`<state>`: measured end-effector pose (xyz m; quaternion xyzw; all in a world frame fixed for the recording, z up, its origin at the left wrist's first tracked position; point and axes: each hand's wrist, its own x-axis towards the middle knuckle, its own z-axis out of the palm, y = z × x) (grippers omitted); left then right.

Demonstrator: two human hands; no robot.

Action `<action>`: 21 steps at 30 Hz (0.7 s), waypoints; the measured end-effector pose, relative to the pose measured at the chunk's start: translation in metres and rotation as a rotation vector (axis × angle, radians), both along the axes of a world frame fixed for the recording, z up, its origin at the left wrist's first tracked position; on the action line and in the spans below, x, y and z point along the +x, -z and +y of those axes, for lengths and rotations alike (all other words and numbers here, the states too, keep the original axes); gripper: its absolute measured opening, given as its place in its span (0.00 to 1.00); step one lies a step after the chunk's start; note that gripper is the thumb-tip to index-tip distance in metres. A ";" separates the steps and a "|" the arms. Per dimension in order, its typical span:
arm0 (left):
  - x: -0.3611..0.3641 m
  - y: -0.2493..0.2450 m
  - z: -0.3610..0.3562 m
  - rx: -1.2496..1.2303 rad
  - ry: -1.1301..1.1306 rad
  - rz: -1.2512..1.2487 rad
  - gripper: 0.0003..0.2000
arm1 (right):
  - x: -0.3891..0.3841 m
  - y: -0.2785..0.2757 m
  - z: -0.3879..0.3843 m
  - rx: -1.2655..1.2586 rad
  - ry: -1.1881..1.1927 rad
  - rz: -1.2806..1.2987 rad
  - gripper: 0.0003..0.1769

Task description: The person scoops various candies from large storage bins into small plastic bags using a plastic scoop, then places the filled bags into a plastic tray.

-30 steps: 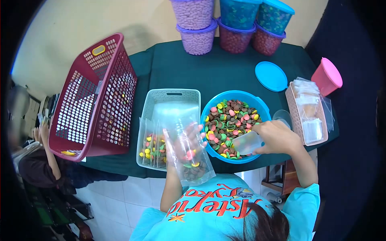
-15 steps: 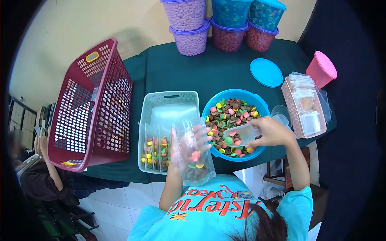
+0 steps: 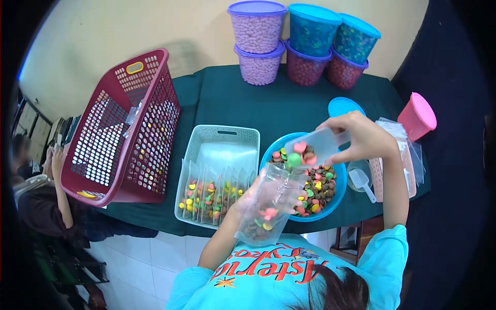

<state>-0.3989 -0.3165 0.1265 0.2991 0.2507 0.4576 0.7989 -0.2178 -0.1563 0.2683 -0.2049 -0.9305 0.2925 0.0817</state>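
Note:
My left hand (image 3: 249,199) grips a clear plastic pouch (image 3: 266,219), tilted, with a few brown, pink and yellow candies low inside it. Over the pouch's top end, my right hand (image 3: 361,137) holds a translucent scoop (image 3: 320,149) loaded with pink, green and brown candies. Beneath the scoop stands a blue bowl (image 3: 342,194) full of mixed colored candies (image 3: 320,188). To the left, a pale green tray (image 3: 227,130) holds several pouches (image 3: 206,201) of the same candies, standing in a row.
A maroon basket (image 3: 147,150) stands at the left. Stacked lidded tubs (image 3: 258,39) line the wall. At the right are a blue lid (image 3: 345,106), a pink container (image 3: 417,116), a box of plastic bags (image 3: 377,178) and a small white scoop (image 3: 363,181). Another person's arm (image 3: 63,201) shows far left.
My right hand has lifted the loaded scoop out of the bowl, up and toward the pouch. My left hand has moved the pouch to the right. The view has shifted slightly.

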 end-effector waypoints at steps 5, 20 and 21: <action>0.006 0.006 -0.003 0.102 -0.039 -0.251 0.38 | -0.017 -0.018 -0.023 0.353 -0.241 -0.122 0.30; 0.016 0.027 -0.035 0.125 -0.291 -0.357 0.44 | -0.019 0.051 0.046 -0.322 -0.341 0.140 0.29; 0.017 0.028 -0.036 0.144 -0.297 -0.423 0.44 | -0.015 0.048 0.049 -0.231 -0.334 0.113 0.30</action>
